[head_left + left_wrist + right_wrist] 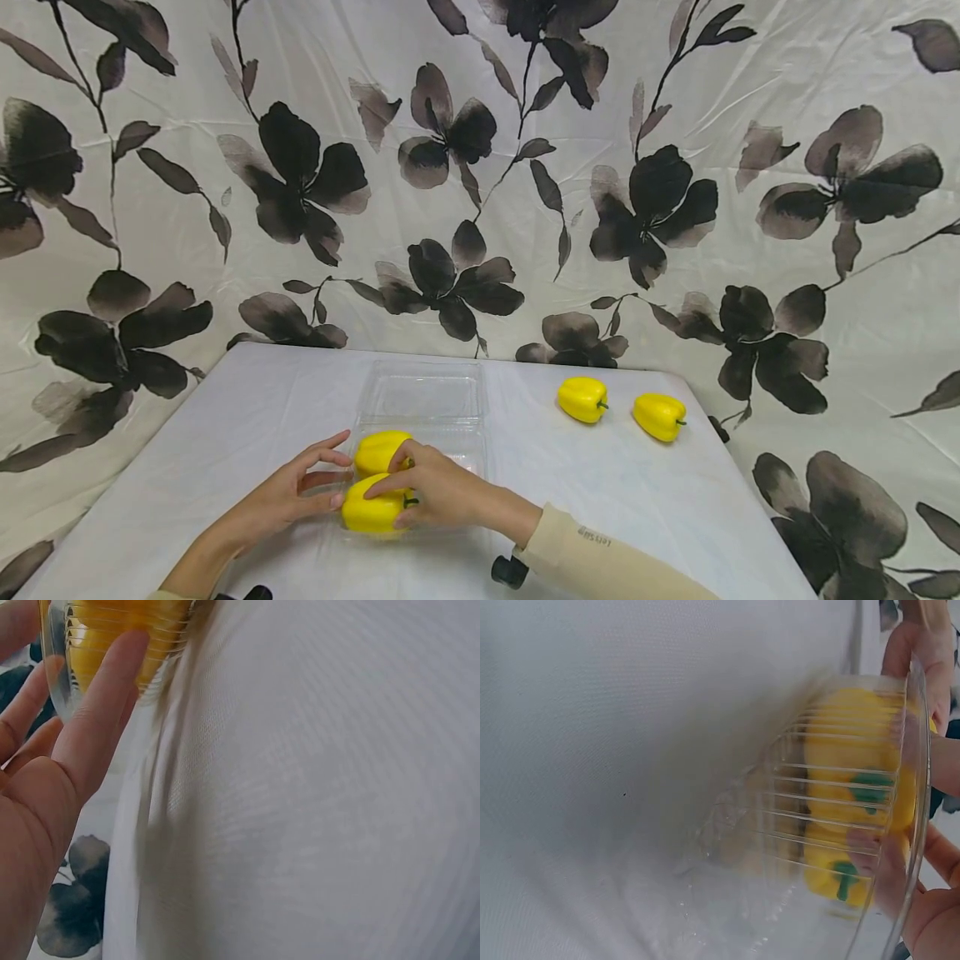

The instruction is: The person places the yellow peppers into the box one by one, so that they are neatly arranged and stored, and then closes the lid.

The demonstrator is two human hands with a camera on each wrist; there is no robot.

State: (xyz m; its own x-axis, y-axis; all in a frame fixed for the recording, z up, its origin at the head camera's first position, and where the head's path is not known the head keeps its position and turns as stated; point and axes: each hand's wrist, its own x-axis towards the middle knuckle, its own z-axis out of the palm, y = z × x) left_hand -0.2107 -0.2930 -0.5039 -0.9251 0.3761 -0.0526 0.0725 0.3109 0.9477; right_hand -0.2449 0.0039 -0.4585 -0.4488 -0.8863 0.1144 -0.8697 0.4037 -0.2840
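Note:
A clear plastic clamshell box stands on the table, its lid (pixel 423 400) folded back. Two yellow bell peppers sit side by side in its base. My right hand (pixel 446 492) reaches over from the right and grips the near pepper (pixel 367 512), thumb beside the green stem. Other fingers of that hand reach over to the far pepper (pixel 377 450). Against the box's left side, my left hand (pixel 288 492) holds its fingers spread and loosely bent. In the left wrist view a finger lies before the ribbed wall (pixel 161 637). Through the box wall, the right wrist view shows both green stems (pixel 870 789).
Farther right on the white table (pixel 585 492) lie two more yellow bell peppers, one (pixel 582 400) nearer the box and another (pixel 660 417) by the right edge. A floral cloth (pixel 555 250) hangs behind the table.

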